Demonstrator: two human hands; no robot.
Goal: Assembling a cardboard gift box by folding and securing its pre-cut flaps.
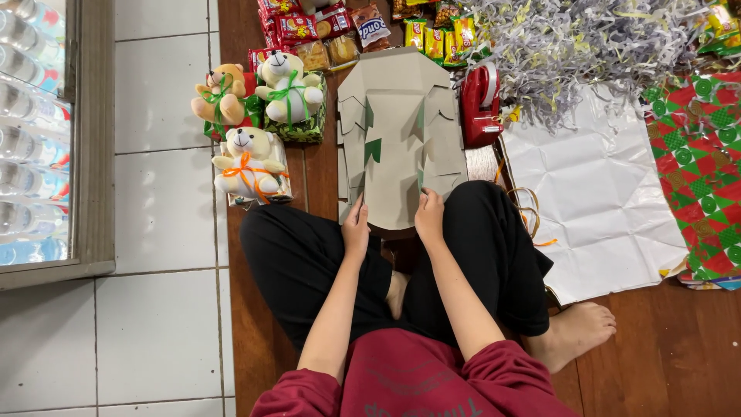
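Both hands, left hand point(356, 229) and right hand point(429, 217), on flat cardboard sheet's point(399, 131) near edge.

A small shop: a glass-door fridge of bottled water point(31, 131) stands beside the tiled floor point(162, 201), with snack packets point(324, 31), gift-wrapped teddy bears point(251, 158) and wrapping paper point(695, 162) spread about.

A flat cardboard box blank point(401, 135) lies on the floor point(664, 340) before the person's crossed legs, its near edge under both hands. Three teddy bears point(251, 158) sit to its left, a tape dispenser point(480, 104) just beside its right edge, and snack packets point(340, 35) behind it. Further right, a sheet of paper point(594, 193) lies spread, with shredded paper point(579, 42) behind it and wrapping paper point(702, 170) along its right side.
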